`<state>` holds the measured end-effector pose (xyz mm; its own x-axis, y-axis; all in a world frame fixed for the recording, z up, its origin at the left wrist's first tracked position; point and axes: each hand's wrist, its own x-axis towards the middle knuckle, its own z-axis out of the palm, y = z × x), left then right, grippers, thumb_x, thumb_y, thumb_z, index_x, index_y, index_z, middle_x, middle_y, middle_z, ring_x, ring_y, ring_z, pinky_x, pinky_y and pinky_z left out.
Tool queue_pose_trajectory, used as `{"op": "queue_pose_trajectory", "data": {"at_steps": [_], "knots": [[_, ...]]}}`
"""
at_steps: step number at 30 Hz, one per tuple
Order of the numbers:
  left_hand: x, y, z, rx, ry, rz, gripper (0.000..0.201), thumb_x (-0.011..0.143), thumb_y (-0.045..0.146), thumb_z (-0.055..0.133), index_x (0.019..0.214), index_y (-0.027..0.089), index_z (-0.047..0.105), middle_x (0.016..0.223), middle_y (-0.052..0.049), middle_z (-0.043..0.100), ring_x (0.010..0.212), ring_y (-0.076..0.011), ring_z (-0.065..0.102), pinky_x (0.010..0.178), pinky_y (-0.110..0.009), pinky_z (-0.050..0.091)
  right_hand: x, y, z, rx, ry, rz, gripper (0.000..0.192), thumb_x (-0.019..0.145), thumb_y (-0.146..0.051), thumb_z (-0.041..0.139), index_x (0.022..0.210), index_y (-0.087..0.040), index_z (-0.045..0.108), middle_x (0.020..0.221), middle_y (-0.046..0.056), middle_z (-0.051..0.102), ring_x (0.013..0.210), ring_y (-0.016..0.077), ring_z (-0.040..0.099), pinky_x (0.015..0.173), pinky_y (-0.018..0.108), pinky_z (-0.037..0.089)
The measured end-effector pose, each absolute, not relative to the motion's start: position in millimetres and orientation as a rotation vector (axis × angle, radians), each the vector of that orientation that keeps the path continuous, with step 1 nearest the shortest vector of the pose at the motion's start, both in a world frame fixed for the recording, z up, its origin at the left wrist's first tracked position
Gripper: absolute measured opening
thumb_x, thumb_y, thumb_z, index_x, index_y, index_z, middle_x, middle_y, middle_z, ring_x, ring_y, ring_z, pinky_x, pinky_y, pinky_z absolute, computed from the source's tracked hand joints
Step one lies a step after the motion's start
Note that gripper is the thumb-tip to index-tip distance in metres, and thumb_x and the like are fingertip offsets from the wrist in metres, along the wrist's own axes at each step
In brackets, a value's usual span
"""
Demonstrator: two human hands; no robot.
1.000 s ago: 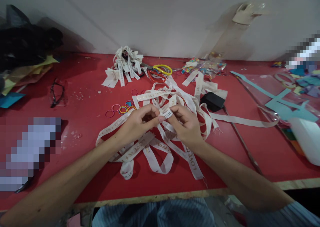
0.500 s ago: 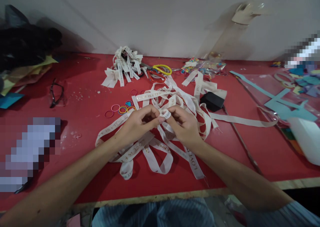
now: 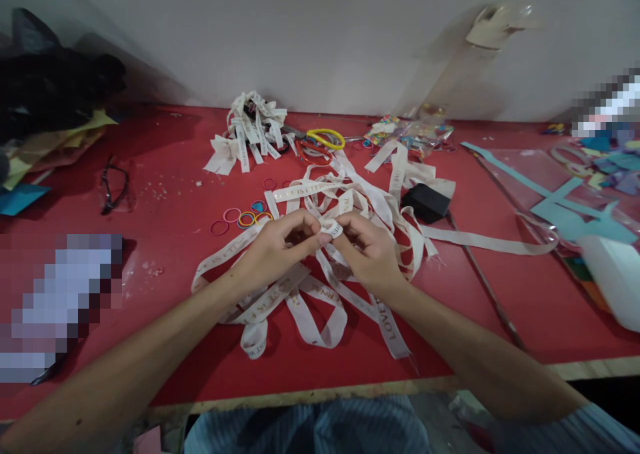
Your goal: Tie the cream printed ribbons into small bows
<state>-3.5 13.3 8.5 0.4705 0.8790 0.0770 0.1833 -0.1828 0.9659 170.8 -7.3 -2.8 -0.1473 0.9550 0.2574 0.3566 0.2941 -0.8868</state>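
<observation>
left hand (image 3: pixel 273 247) and right hand (image 3: pixel 367 251) both pinch one ribbon (image 3: pixel 332 228) fold between fingertips, probably shaping a loop; it sits above the loose pile on the table (image 3: pixel 165 241).

I see a red counter (image 3: pixel 165 347). Far centre: a pile of finished ribbon bows (image 3: pixel 250 134), with yellow and red scissor-like handles (image 3: pixel 323 142) just right of it. Coloured rubber bands (image 3: pixel 245 218) mid-left. Glasses (image 3: pixel 114 187) far left. Black box (image 3: pixel 425 202) right of centre, teal paper cutouts (image 3: pixel 575 207) far right.
</observation>
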Motion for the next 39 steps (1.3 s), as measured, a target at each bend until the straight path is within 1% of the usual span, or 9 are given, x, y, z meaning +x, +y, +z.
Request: {"op": "queue_pose_trajectory", "data": {"at_steps": [8, 14, 20, 29, 39], "knots": [[-3.7, 12.0, 9.4, 1.76, 0.954, 0.801, 0.023, 0.088, 0.038, 0.056, 0.079, 0.017, 0.053, 0.07, 0.004, 0.051, 0.059, -0.0071, 0.043, 0.052, -0.019, 0.034, 170.2, -7.1, -2.2, -1.2, -1.681, 0.864, 0.009, 0.088, -0.025, 0.056, 0.081, -0.019, 0.057, 0.062, -0.005, 0.049, 0.051, 0.0071, 0.039, 0.047, 0.021, 0.031], [-3.9, 11.0, 7.0, 2.014, 0.955, 0.762, 0.017, 0.092, 0.031, 0.051, 0.081, 0.018, 0.051, 0.066, 0.005, 0.049, 0.057, -0.0069, 0.042, 0.055, -0.019, 0.034, 170.5, -6.4, -3.3, -1.215, -1.677, 0.898, 0.005, 0.087, -0.021, 0.055, 0.082, -0.019, 0.057, 0.069, -0.003, 0.054, 0.059, 0.0086, 0.047, 0.052, 0.021, 0.037], [-3.7, 11.5, 7.8, 2.004, 0.961, 0.779, 0.019, 0.091, 0.032, 0.051, 0.079, 0.018, 0.052, 0.067, 0.005, 0.05, 0.057, -0.0072, 0.043, 0.053, -0.018, 0.033, 171.3, -6.9, -3.0, -1.201, -1.677, 0.912, 0.004, 0.087, -0.022, 0.055, 0.084, -0.02, 0.057, 0.069, -0.003, 0.055, 0.06, 0.009, 0.048, 0.053, 0.021, 0.038], [-3.6, 11.0, 8.1, 1.957, 0.954, 0.787, 0.02, 0.091, 0.033, 0.052, 0.078, 0.018, 0.051, 0.063, 0.005, 0.047, 0.052, -0.0063, 0.039, 0.049, -0.018, 0.031, 172.0, -6.8, -3.3, -1.206, -1.695, 0.898, 0.004, 0.086, -0.021, 0.054, 0.083, -0.02, 0.056, 0.066, -0.004, 0.051, 0.059, 0.009, 0.046, 0.052, 0.021, 0.036], [-4.1, 11.7, 7.4, 1.972, 0.973, 0.763, 0.021, 0.091, 0.034, 0.052, 0.077, 0.018, 0.05, 0.062, 0.006, 0.045, 0.053, -0.0066, 0.038, 0.051, -0.019, 0.031, 172.3, -6.1, -3.3, -1.203, -1.711, 0.874, 0.006, 0.086, -0.02, 0.054, 0.08, -0.02, 0.055, 0.065, -0.004, 0.049, 0.057, 0.0086, 0.043, 0.051, 0.021, 0.034]]}}
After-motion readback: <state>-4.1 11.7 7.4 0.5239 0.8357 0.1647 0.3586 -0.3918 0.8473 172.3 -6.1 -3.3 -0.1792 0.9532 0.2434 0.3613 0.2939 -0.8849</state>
